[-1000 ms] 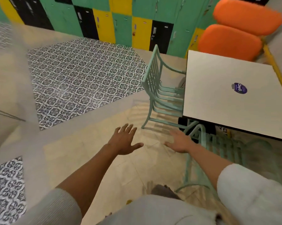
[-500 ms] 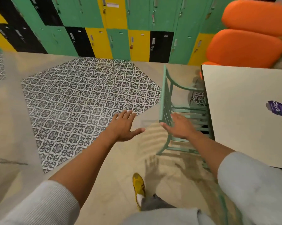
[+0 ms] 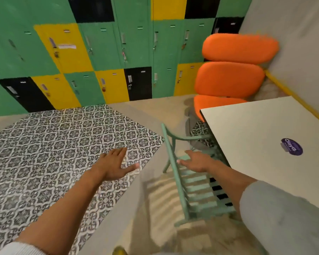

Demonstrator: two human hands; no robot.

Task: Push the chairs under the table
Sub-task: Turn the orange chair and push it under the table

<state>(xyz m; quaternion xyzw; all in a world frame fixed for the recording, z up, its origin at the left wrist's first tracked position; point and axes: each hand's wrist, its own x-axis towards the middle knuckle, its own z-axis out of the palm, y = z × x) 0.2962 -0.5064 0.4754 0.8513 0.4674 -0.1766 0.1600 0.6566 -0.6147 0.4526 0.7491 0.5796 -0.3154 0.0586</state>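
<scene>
A mint green slatted metal chair (image 3: pixel 193 186) stands at the left side of the cream square table (image 3: pixel 261 140), its seat partly under the tabletop and its backrest toward me. My right hand (image 3: pixel 195 161) hovers open over the chair, just past the top rail of the backrest, fingers spread and holding nothing. My left hand (image 3: pixel 114 165) is open too, out over the patterned floor to the left of the chair, a clear gap away from it.
Orange cushioned seats (image 3: pixel 228 80) stand behind the table in the corner. Green, yellow and black lockers (image 3: pixel 100 61) line the far wall. Patterned floor tiles (image 3: pixel 54 153) lie to the left. A purple sticker (image 3: pixel 292 149) is on the tabletop. A grey wall runs along the right.
I have stepped closer to this chair and the view has tilted up. My right hand has moved forward past the backrest's top rail; my left hand stays open at its side.
</scene>
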